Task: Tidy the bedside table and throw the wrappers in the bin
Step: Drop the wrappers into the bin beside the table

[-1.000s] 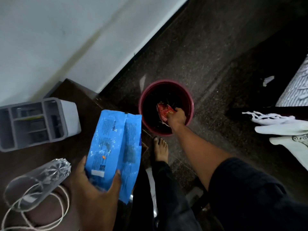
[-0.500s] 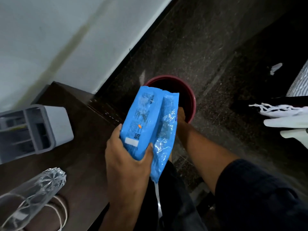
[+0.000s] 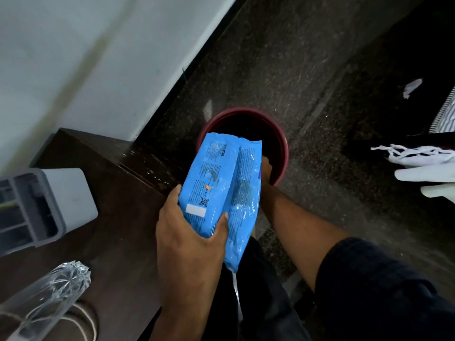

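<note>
Wrapper disposal is the step in hand, as I read it. Nearest me, at six o'clock, my left hand (image 3: 189, 239) is closed around the lower end of the blue wrapper (image 3: 222, 193), thumb on one edge and fingers (image 3: 221, 221) on the other, its top end tilted over the near rim of the red bin (image 3: 280, 134) at twelve o'clock. To do it well I would carry the wrapper further over the opening before letting go (it is light and could flutter onto the floor).

My right hand (image 3: 266, 168) reaches into the bin behind the wrapper; whether it is open or holding anything I cannot tell. It crowds the drop.

At nine o'clock on the bedside table (image 3: 118, 217) stand a grey organiser (image 3: 71, 193) and, at seven, a clear glass (image 3: 49, 291). White cloth (image 3: 423, 163) lies at three o'clock, well apart.
</note>
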`<state>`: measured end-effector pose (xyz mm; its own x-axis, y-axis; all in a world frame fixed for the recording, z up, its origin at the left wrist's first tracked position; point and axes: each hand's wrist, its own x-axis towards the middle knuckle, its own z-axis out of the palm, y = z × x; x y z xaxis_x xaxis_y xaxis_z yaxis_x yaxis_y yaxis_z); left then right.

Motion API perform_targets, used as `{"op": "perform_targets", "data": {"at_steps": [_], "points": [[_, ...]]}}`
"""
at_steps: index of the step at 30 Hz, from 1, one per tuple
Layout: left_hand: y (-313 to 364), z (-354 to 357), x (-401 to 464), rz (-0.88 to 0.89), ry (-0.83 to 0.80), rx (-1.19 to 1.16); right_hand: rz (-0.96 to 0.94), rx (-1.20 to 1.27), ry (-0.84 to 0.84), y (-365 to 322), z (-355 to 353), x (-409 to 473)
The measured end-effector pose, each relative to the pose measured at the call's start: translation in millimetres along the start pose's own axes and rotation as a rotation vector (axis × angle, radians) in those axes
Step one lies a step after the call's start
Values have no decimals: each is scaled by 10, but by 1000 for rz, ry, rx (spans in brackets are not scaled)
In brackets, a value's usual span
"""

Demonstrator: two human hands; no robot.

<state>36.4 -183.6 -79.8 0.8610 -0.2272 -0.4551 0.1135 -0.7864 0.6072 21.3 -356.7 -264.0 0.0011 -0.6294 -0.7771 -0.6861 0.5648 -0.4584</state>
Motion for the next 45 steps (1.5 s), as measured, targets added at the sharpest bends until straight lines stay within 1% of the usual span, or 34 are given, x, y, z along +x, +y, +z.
{"op": "perform_targets", "data": {"at_steps": [1, 3, 4, 5, 6, 10, 12, 16, 18, 19, 20, 21, 23, 25, 27, 30, 32, 34, 36, 38, 41, 43, 45], "points": [[-10, 5, 8, -9, -3, 3, -4, 41, -12, 20, 10, 39], [-35, 8, 21, -35, -7, 8, -19, -22, -135, -13, -13, 33], [-43, 10, 29, -49, -5, 14, -66, -115, -202, -10, -25, 61], [-46, 9, 35, -60, -2, 20, -113, -212, -230, -12, -48, 85], [-49, 7, 44, -71, 4, 23, -142, -249, -248, -28, -81, 77], [-93, -55, 76, -117, -4, 23, -284, -318, -61, -3, -154, 17], [-117, -95, 91, -132, -4, 25, -304, -342, 23, 43, -163, -1], [-110, -127, 148, -109, -8, 39, -316, -429, -6, 42, -184, -115], [-75, -115, 189, -94, -6, 38, -343, -436, 26, -26, -279, -217], [-48, -103, 207, -90, -8, 41, -352, -391, 40, -64, -352, -276], [-13, -85, 224, -89, -13, 44, -321, -281, 26, -116, -428, -375], [31, -58, 242, -88, -20, 51, -253, -125, -27, -162, -497, -501], [128, 21, 269, -76, -40, 89, -94, 129, -213, -238, -644, -799], [227, 102, 291, -50, -51, 147, -13, 215, -434, -256, -800, -1072], [294, 164, 332, -15, -43, 192, 31, 216, -585, -246, -931, -1264], [327, 222, 401, 11, -28, 258, 70, 277, -668, -223, -1131, -1382], [342, 262, 438, -4, -31, 274, 51, 324, -705, -224, -1223, -1420], [376, 301, 441, -14, -45, 282, 26, 324, -702, -226, -1230, -1456], [407, 342, 435, -45, -85, 285, 20, 350, -640, -216, -1167, -1448], [406, 378, 443, -64, -178, 262, 10, 391, -519, -221, -1089, -1356], [326, 398, 547, -40, -341, 215, 2, 320, -306, -212, -986, -1021], [256, 371, 635, 9, -396, 232, 35, 287, -272, -202, -909, -753], [193, 357, 700, 47, -391, 172, 71, 235, -262, -210, -803, -480]]}}
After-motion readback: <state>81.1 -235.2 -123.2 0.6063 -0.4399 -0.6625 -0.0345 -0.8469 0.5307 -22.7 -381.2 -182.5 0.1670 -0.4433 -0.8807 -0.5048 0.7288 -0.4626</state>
